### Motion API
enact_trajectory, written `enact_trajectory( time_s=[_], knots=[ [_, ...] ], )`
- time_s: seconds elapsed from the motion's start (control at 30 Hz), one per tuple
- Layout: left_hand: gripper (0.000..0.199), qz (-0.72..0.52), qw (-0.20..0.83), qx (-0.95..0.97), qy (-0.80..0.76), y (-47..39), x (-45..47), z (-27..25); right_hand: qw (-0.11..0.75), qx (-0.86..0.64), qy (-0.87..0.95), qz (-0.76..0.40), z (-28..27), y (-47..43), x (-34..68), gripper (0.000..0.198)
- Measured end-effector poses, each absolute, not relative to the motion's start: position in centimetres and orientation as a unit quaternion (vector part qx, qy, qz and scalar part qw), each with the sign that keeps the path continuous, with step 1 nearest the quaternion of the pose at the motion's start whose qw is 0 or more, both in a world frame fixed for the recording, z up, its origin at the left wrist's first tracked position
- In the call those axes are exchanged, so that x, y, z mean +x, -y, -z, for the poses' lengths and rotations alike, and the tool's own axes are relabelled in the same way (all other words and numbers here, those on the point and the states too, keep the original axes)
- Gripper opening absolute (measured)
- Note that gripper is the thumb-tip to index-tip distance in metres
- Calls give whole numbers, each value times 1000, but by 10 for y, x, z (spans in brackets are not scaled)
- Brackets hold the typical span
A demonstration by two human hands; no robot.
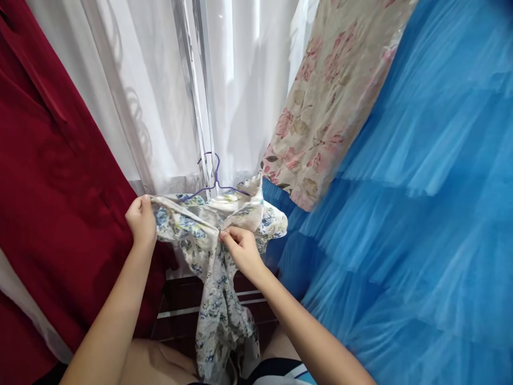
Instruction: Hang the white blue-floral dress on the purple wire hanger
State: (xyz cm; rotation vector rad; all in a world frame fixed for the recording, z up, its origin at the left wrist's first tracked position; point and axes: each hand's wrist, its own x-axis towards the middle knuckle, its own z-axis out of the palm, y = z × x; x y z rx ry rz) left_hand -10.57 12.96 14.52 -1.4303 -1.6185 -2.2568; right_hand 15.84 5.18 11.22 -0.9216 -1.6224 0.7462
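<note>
A white dress with a blue floral print (pixel 218 299) hangs in front of me on a purple wire hanger (pixel 217 174). The hanger's arms run inside its upper part, and the lower cloth drops down between my legs. My left hand (pixel 142 220) is closed on the upper left edge of the dress, pulling it out sideways. Near the middle, my right hand (pixel 242 248) pinches the cloth at the opening, where a small dark piece, perhaps a zipper pull, shows at the fingertips. The right side of the garment's top is folded up and slack.
Deep red cloth (pixel 60 176) hangs at the left. White curtains (pixel 248 91) and a pale metal pole (pixel 196 80) stand behind the hanger. A beige rose-print garment (pixel 320 123) and a tiered blue tulle skirt (pixel 420 214) fill the right. The dark floor (pixel 180 299) has light lines.
</note>
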Motion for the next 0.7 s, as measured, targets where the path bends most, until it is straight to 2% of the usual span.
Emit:
enact_trajectory(
  time_s=[0.17,0.33,0.43,0.53,0.7],
  knots=[
    [31,673,-59,-445,588,-134,-126,-74,520,-375,687,-343,-102,-39,166,26],
    [26,549,-228,-585,552,-113,-78,-20,564,-419,596,-388,-68,-43,204,28],
    [32,501,-306,-650,482,-94,-44,-15,559,-502,549,-367,-30,-47,239,34],
    [34,486,-343,-686,418,-70,-13,-28,513,-539,554,-373,3,-43,259,38],
    [28,445,-360,-753,325,-19,36,-61,479,-545,600,-339,2,-19,257,32]
  ],
)
